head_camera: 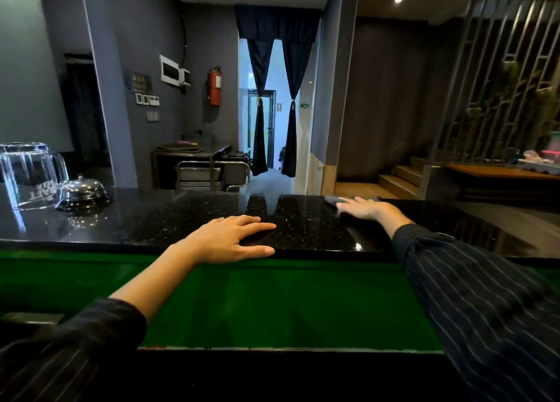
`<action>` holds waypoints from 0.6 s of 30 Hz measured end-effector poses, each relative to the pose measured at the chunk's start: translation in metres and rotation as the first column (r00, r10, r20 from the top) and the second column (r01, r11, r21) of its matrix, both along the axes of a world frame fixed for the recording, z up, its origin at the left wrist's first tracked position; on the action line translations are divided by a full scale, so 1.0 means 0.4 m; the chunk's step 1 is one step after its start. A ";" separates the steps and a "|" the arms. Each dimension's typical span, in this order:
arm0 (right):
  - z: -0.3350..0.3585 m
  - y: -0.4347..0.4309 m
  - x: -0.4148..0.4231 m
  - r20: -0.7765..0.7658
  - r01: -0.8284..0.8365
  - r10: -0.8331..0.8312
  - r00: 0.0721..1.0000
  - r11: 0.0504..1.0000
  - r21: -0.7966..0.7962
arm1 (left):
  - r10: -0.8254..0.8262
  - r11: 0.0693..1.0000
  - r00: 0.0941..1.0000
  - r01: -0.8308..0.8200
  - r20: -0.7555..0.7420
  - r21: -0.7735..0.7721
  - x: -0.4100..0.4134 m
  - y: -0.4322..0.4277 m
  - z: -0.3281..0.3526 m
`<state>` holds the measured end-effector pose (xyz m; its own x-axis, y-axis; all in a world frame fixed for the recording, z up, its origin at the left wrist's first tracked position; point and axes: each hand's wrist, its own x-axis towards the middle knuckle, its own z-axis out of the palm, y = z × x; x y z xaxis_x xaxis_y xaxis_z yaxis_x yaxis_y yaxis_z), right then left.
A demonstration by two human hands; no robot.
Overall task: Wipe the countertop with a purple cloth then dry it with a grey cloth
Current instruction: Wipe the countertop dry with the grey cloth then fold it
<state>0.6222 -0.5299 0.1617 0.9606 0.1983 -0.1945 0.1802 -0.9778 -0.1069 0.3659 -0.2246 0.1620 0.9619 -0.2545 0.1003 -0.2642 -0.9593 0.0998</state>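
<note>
Our right hand (363, 209) presses flat, fingers straight, on the dark grey cloth (333, 200) at the far edge of the glossy black speckled stone countertop (181, 216). Our left hand (233, 238) rests open by the front edge. We'd dry in even, overlapping passes toward us, stopping short of the chrome dome bell (83, 194).

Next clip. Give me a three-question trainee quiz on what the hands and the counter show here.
1. True or false: the left hand lies flat on the countertop and holds nothing.
2. What lies under the right hand? A: a purple cloth. B: a grey cloth. C: nothing.
3. Fill in: the metal bell stands beside upturned ____.
Key: 1 true. 2 B, the grey cloth, pressed under straight fingers at the far edge. 3 glasses.
</note>
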 end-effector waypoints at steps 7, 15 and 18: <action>0.040 0.204 -0.023 0.018 0.110 -0.110 0.994 0.993 0.031 | 0.000 0.999 0.999 -0.001 0.041 0.036 0.011 0.006 -0.010; -0.006 0.502 -0.086 0.030 -0.334 0.334 0.942 0.942 -0.014 | 0.019 1.000 0.999 -0.019 0.044 0.013 -0.011 -0.007 0.008; 0.024 0.448 -0.226 0.047 -0.369 0.368 0.929 0.929 0.009 | 0.034 0.999 0.998 -0.033 0.043 -0.034 -0.025 -0.004 0.009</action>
